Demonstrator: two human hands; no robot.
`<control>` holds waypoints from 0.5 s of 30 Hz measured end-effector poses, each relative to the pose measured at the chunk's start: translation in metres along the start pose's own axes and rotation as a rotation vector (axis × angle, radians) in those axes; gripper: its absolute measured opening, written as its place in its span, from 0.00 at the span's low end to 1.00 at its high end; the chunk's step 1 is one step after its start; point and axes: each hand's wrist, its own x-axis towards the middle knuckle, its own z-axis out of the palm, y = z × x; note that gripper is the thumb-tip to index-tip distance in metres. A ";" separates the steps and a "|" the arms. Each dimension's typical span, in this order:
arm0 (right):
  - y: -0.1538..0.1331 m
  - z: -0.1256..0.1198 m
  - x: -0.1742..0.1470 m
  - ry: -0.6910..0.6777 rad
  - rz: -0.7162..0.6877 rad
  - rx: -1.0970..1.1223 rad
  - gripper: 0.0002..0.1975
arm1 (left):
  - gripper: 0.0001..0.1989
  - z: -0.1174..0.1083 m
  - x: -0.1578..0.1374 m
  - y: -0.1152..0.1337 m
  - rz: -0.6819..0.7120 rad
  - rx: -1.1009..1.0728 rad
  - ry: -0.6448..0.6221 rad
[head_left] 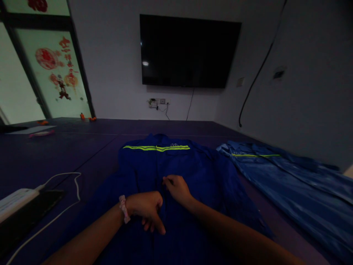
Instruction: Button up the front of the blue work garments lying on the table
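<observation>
A dark blue work jacket (pixel 190 169) lies spread front up before me, its collar at the far end and yellow-green reflective stripes across the chest. Above its middle, my right hand (pixel 178 188) is closed in a pinch at the front closure, the pinched part too small and dark to make out. Nearer to me and to the left, my left hand (pixel 147 208) bends down onto the front with its fingers curled, seemingly gripping the closure edge; its palm side is hidden. A pink scrunchie (pixel 124 209) circles my left wrist.
A lighter blue garment (pixel 278 175) with a yellow-green stripe lies to the right. On the left, a white power strip (pixel 18 202) with a cable rests over a dark flat object (pixel 41 209). Small orange items lie farther back on the purple surface (pixel 91 143). A television (pixel 190 51) hangs on the wall.
</observation>
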 end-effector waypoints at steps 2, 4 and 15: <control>0.000 0.001 0.000 0.002 0.000 -0.002 0.19 | 0.13 0.000 0.000 0.000 0.010 -0.003 -0.004; 0.001 0.001 0.000 -0.002 0.003 -0.008 0.19 | 0.13 0.000 0.000 0.000 0.018 -0.013 -0.004; -0.001 -0.002 -0.009 -0.038 -0.042 0.074 0.18 | 0.10 -0.005 -0.001 -0.003 0.019 -0.038 -0.044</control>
